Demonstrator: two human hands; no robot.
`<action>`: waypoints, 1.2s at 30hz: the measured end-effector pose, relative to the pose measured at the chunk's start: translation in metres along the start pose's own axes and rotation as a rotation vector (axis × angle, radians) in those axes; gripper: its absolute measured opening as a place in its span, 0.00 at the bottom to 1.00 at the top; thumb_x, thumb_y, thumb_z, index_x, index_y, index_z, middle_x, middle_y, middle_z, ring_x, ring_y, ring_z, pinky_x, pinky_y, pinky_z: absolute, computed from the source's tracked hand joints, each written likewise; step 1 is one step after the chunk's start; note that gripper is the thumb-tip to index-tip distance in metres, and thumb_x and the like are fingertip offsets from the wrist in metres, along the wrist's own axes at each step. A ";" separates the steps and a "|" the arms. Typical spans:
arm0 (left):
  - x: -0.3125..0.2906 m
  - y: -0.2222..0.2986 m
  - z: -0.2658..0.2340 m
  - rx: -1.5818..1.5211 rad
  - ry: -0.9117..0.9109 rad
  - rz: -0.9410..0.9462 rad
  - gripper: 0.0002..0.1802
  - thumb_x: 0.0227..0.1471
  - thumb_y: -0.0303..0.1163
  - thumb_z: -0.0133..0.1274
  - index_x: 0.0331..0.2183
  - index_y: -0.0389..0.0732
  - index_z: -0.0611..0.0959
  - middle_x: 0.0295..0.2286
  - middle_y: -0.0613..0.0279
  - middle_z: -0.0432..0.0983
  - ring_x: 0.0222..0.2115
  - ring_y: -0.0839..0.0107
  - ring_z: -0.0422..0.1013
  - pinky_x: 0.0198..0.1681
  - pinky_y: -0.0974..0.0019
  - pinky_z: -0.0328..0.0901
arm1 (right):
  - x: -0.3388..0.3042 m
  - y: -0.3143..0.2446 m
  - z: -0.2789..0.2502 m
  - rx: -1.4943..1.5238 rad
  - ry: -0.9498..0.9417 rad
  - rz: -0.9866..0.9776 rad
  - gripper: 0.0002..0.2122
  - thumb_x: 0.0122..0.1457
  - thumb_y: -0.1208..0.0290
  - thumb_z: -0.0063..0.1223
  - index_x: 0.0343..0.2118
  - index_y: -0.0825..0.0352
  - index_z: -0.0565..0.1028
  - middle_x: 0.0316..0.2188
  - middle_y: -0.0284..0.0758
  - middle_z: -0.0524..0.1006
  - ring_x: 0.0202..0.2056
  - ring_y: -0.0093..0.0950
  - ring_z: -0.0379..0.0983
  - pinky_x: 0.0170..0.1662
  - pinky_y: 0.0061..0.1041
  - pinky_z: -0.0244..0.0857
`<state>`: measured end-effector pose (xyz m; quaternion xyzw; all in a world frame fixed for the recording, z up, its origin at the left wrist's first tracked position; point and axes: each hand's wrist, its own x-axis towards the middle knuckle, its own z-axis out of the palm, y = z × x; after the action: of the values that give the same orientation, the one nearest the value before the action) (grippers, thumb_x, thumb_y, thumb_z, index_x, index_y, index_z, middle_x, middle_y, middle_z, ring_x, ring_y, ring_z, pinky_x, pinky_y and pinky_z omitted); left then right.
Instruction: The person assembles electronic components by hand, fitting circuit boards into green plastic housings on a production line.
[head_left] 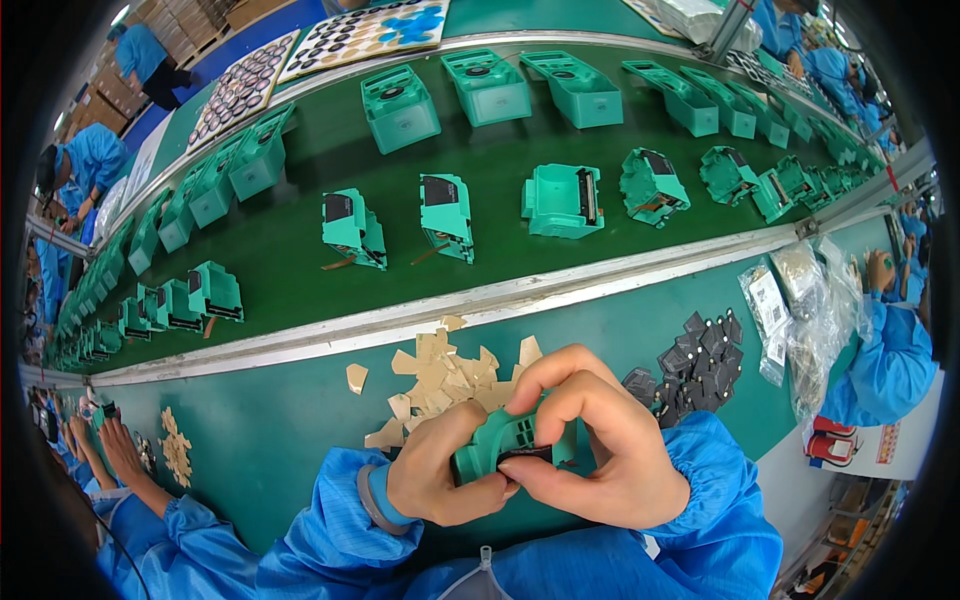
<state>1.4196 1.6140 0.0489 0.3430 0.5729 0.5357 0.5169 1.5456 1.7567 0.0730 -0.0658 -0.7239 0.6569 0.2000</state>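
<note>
Close in front of me, my left hand point(440, 470) grips a green plastic housing point(487, 440) by its left side. The part has small square openings in it. My right hand point(610, 450) curls over the other side, and its thumb and forefinger pinch a small black plastic piece point(527, 454) at the housing's near edge. Fingers cover much of both parts, so I cannot tell how far the black piece sits in. Just beyond my hands lies a loose pile of flat beige pieces point(436, 374). Right of it is a heap of small black parts point(700, 360).
A metal rail point(480, 292) separates my bench from a green conveyor belt point(290, 225) carrying rows of green housings point(565, 200). Clear plastic bags point(808, 290) lie at the right. Co-workers in blue sit on both sides; one person's hand point(125, 455) is at the left.
</note>
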 end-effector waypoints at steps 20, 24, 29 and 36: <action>0.011 -0.011 0.005 0.306 -0.041 0.496 0.19 0.32 0.20 0.55 0.32 0.31 0.70 0.23 0.53 0.67 0.17 0.63 0.65 0.20 0.65 0.60 | -0.003 0.001 -0.012 0.019 -0.028 0.025 0.11 0.44 0.84 0.57 0.26 0.64 0.66 0.39 0.39 0.65 0.40 0.26 0.62 0.42 0.25 0.56; 0.014 -0.021 0.008 0.488 0.047 0.779 0.16 0.35 0.23 0.52 0.32 0.31 0.70 0.22 0.54 0.68 0.17 0.63 0.67 0.20 0.65 0.60 | -0.003 -0.001 -0.013 0.028 -0.042 0.053 0.11 0.45 0.84 0.56 0.26 0.64 0.66 0.39 0.39 0.65 0.40 0.26 0.62 0.42 0.25 0.56; 0.015 -0.029 0.014 0.443 0.108 0.825 0.14 0.35 0.21 0.54 0.30 0.35 0.70 0.23 0.53 0.68 0.17 0.64 0.66 0.18 0.65 0.59 | -0.004 0.001 -0.015 0.043 -0.055 0.018 0.10 0.45 0.84 0.56 0.26 0.65 0.65 0.39 0.39 0.65 0.40 0.27 0.62 0.43 0.25 0.56; 0.007 -0.029 0.009 0.344 -0.045 0.581 0.20 0.32 0.18 0.59 0.30 0.44 0.70 0.24 0.51 0.67 0.17 0.63 0.66 0.15 0.68 0.59 | -0.004 0.001 -0.021 0.055 -0.060 0.033 0.10 0.45 0.83 0.56 0.26 0.65 0.66 0.39 0.39 0.65 0.41 0.28 0.62 0.45 0.26 0.56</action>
<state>1.4315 1.6175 0.0202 0.5859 0.5216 0.5483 0.2898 1.5567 1.7751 0.0726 -0.0526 -0.7100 0.6815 0.1693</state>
